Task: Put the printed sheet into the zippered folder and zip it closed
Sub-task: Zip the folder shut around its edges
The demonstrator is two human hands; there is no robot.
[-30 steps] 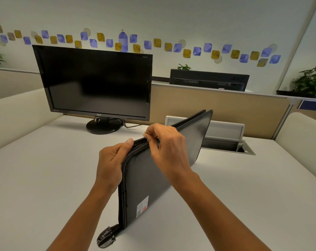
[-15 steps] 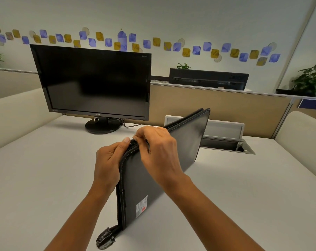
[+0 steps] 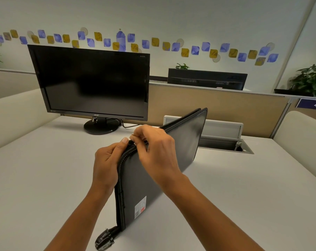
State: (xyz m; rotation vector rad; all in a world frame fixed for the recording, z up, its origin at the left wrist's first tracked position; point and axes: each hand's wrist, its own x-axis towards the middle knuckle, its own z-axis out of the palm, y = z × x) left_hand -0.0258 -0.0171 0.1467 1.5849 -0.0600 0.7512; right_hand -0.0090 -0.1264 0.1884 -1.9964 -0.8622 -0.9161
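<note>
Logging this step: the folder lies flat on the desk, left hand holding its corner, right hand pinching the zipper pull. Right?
No. The head view shows the folder standing on its edge on the desk, not flat. The left hand does hold its corner and the right hand pinches the zipper pull.

Black zippered folder standing on edge on desk, white label on side
</note>
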